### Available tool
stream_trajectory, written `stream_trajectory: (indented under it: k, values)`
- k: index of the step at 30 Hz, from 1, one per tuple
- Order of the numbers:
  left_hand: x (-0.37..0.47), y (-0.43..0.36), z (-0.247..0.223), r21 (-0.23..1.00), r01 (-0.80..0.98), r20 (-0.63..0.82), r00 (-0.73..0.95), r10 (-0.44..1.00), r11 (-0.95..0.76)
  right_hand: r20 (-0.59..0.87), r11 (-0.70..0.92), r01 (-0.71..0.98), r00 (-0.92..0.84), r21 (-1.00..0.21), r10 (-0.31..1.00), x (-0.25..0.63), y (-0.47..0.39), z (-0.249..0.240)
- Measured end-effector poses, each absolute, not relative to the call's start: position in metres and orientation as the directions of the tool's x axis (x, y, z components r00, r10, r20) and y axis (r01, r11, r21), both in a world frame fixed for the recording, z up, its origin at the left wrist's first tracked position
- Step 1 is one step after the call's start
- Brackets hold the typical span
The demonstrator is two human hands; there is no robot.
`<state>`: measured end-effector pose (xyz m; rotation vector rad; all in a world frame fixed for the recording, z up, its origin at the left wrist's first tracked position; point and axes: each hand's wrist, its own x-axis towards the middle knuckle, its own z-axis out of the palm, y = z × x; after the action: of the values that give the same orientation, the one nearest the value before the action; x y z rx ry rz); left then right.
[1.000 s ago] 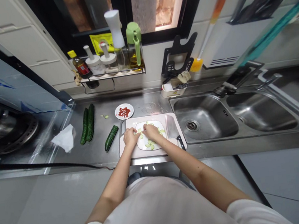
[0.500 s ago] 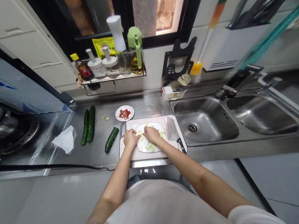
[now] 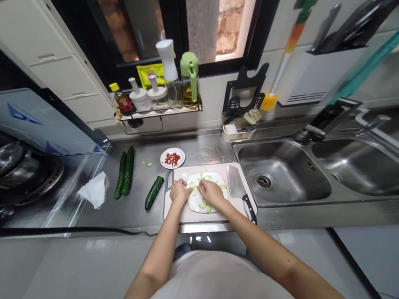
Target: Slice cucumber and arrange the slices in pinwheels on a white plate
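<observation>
A square white plate [image 3: 199, 205] lies on the cutting board [image 3: 178, 217], with thin cucumber slices [image 3: 205, 207] in small groups around it. My left hand [image 3: 180, 192] is at the plate's left side, fingers curled, fingertips near a slice; what it may hold is too small to tell. Over the middle of the plate, my right hand [image 3: 209, 191] has its fingers pinched together, their tips hidden. A cleaver [image 3: 235, 182] rests on the board's right side. Left of the board lies a cut piece of cucumber [image 3: 154, 193].
Two whole cucumbers [image 3: 127, 171] and a crumpled white cloth [image 3: 95, 190] lie to the left. Behind the board is a small dish [image 3: 182, 157] of red bits. A double sink [image 3: 281, 171] is on the right, a pot [image 3: 16, 165] far left, a bottle rack [image 3: 180, 111] behind.
The whole view has shifted, so the counter appears lower and slightly further right. My right hand has moved slightly down and left over the plate; my left hand stays at its left side.
</observation>
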<state>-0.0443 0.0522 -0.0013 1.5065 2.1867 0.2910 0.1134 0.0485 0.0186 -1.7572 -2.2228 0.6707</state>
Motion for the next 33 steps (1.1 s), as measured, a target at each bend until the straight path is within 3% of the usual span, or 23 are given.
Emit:
stream_trajectory:
  k: [5, 12, 21, 26, 33]
  values:
    - [-0.041, 0.05, 0.002, 0.415, 0.841, -0.217, -0.278, 0.936, 0.347, -0.024, 0.155, 0.793, -0.209, -0.589, 0.978, 0.136, 0.033, 0.017]
    - [-0.031, 0.048, 0.005, 0.34, 0.924, -0.109, -0.147, 0.983, 0.175, 0.068, 0.146, 0.677, -0.141, -0.721, 0.988, 0.166, 0.013, 0.019]
    - [-0.027, 0.043, 0.002, 0.258, 0.963, -0.055, -0.061, 0.997, 0.073, 0.067, 0.1, 0.632, -0.076, -0.768, 0.995, 0.175, 0.004, 0.016]
    - [-0.032, 0.042, 0.003, 0.377, 0.917, -0.041, -0.125, 0.991, 0.131, 0.039, 0.054, 0.624, -0.038, -0.78, 0.999, 0.179, 0.002, 0.012]
    - [-0.073, 0.083, 0.008, 0.6, 0.707, -0.006, -0.464, 0.886, 0.375, 0.028, 0.019, 0.61, 0.005, -0.793, 1.0, 0.186, 0.001, 0.012]
